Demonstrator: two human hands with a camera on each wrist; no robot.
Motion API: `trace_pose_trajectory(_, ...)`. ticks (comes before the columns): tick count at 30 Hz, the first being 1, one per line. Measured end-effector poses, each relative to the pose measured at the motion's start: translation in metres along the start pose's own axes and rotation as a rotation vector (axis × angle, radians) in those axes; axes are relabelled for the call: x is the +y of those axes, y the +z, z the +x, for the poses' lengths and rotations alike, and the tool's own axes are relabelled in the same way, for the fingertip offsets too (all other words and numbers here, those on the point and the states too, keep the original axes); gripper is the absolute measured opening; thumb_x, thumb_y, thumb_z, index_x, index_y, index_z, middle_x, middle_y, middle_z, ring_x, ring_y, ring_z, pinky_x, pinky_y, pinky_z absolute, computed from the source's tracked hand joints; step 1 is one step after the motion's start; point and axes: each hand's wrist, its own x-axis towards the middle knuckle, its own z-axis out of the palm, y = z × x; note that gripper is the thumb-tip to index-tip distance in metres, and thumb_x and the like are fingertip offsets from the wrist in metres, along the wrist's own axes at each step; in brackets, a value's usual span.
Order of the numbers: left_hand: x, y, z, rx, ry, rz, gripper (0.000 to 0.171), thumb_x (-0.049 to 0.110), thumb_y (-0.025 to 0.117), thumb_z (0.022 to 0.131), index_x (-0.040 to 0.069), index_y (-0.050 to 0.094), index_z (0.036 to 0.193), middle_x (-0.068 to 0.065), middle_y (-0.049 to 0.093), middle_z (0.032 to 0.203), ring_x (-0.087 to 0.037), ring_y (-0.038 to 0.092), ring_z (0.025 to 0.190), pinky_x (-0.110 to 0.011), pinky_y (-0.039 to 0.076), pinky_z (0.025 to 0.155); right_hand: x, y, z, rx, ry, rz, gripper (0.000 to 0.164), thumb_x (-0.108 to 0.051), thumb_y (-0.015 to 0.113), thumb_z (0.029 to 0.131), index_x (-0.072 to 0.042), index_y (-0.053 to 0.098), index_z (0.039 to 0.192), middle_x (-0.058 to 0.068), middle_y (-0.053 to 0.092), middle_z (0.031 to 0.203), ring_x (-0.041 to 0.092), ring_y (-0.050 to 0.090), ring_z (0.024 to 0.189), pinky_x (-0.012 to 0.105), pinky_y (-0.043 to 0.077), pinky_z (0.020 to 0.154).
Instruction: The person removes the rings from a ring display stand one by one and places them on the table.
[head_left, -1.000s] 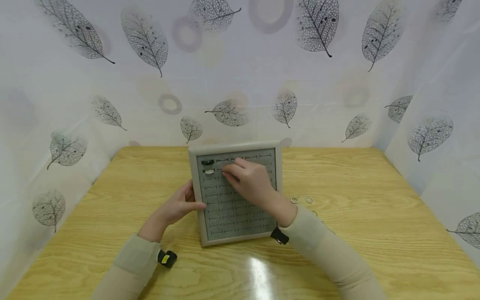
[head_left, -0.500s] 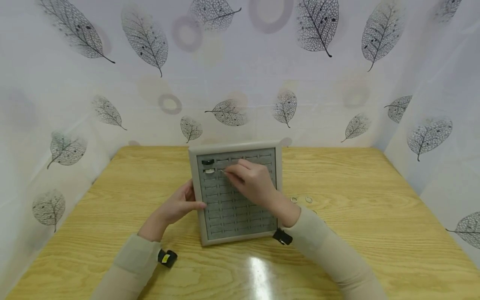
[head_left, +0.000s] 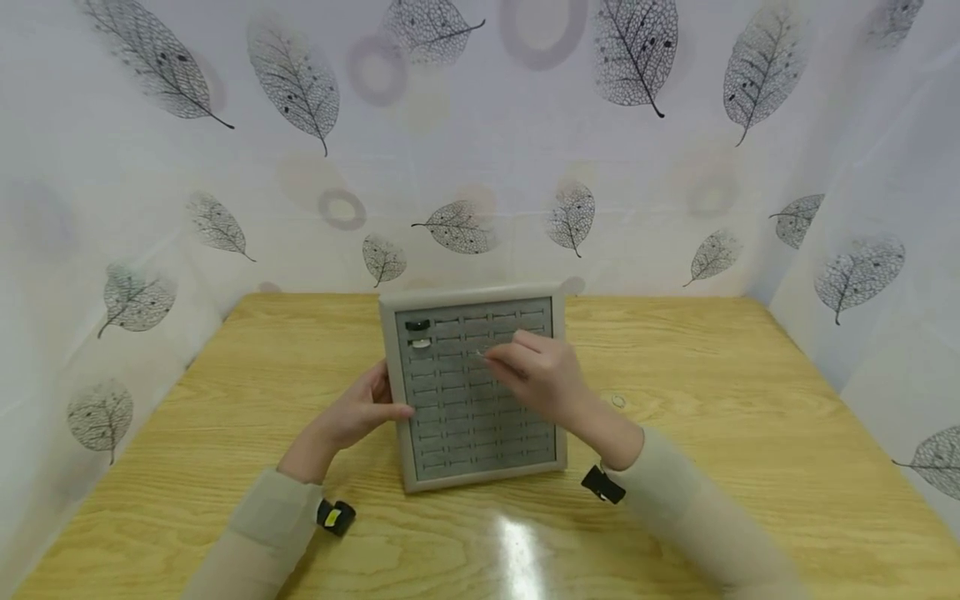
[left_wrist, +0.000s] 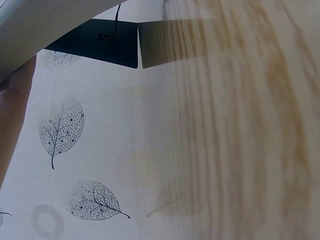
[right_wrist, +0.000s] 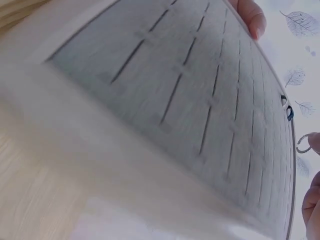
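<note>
A framed ring display board (head_left: 450, 400) leans upright on the table, its grey padded face cut with rows of slots. My left hand (head_left: 360, 410) grips its left edge, thumb on the front and fingers behind. A black ring (head_left: 417, 325) sits in the top left slot and a silver ring (head_left: 420, 343) in the slot below. In front of the board my right hand (head_left: 536, 375) pinches a thin silver ring (right_wrist: 302, 144) between thumb and fingertips, apart from the face in the right wrist view.
Another ring (head_left: 618, 402) lies on the wooden table (head_left: 712, 367) to the right of the board. A dark support flap (left_wrist: 100, 42) shows behind the board in the left wrist view. A leaf-patterned cloth (head_left: 480, 167) hangs behind the table.
My right hand has drawn back from the second-row slot, moving right and slightly down with the thin ring still pinched. The left hand and board have stayed in place.
</note>
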Motion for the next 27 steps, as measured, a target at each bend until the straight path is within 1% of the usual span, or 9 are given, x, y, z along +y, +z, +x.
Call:
trace_pose_trajectory(3, 0.0, 0.001, 0.0, 0.003, -0.005, 0.004, 0.077, 0.0, 0.06, 0.082, 0.002, 0.009, 0.14, -0.012, 0.041, 0.128, -0.022, 0.045, 0.113, -0.034, 0.041, 0.088, 0.002, -0.01, -0.007, -0.016, -0.006, -0.017, 0.012, -0.011, 0.062, 0.082, -0.003, 0.065, 0.074, -0.001, 0.05, 0.057, 0.006, 0.037, 0.041, 0.015, 0.032, 0.038)
trace_pose_trajectory(10, 0.0, 0.0, 0.0, 0.002, 0.001, 0.015, 0.077, 0.0, 0.06, 0.082, 0.002, 0.009, 0.14, -0.011, 0.041, 0.128, -0.021, 0.045, 0.113, -0.034, 0.041, 0.088, 0.009, -0.033, -0.027, -0.071, 0.032, -0.055, 0.026, -0.02, 0.052, 0.09, -0.004, 0.065, 0.074, 0.0, 0.052, 0.058, 0.006, 0.039, 0.041, 0.016, 0.032, 0.037)
trace_pose_trajectory(15, 0.0, 0.0, 0.0, 0.004, -0.002, 0.01, 0.077, -0.001, 0.059, 0.082, 0.002, 0.009, 0.14, -0.012, 0.04, 0.129, -0.021, 0.044, 0.114, -0.034, 0.041, 0.089, 0.013, -0.049, -0.041, -0.107, 0.048, -0.099, 0.03, -0.023, 0.05, 0.091, -0.005, 0.065, 0.072, -0.001, 0.05, 0.057, 0.004, 0.035, 0.041, 0.016, 0.029, 0.036)
trace_pose_trajectory(17, 0.0, 0.0, 0.0, 0.006, -0.002, 0.009, 0.078, -0.001, 0.06, 0.082, 0.002, 0.008, 0.14, -0.012, 0.04, 0.13, -0.021, 0.044, 0.114, -0.034, 0.041, 0.089, 0.014, -0.055, -0.047, -0.123, 0.058, -0.117, 0.031, -0.024, 0.05, 0.091, -0.005, 0.065, 0.071, -0.003, 0.046, 0.055, 0.004, 0.031, 0.041, 0.016, 0.027, 0.036)
trace_pose_trajectory(22, 0.0, 0.0, 0.0, -0.001, 0.004, 0.004, 0.077, -0.001, 0.059, 0.082, 0.002, 0.009, 0.14, -0.012, 0.04, 0.129, -0.022, 0.044, 0.114, -0.034, 0.041, 0.089, 0.015, -0.068, -0.062, -0.165, 0.078, -0.149, 0.036, -0.027, 0.046, 0.092, -0.005, 0.064, 0.07, -0.003, 0.048, 0.057, 0.004, 0.034, 0.041, 0.015, 0.029, 0.036)
trace_pose_trajectory(27, -0.001, -0.001, 0.001, -0.01, -0.004, 0.008, 0.078, -0.003, 0.058, 0.082, 0.005, 0.007, 0.141, -0.011, 0.039, 0.13, -0.022, 0.043, 0.115, -0.035, 0.04, 0.089, 0.015, -0.079, -0.078, -0.226, 0.097, -0.151, 0.041, -0.031, 0.042, 0.094, -0.006, 0.064, 0.07, -0.004, 0.05, 0.059, 0.002, 0.034, 0.043, 0.013, 0.028, 0.037)
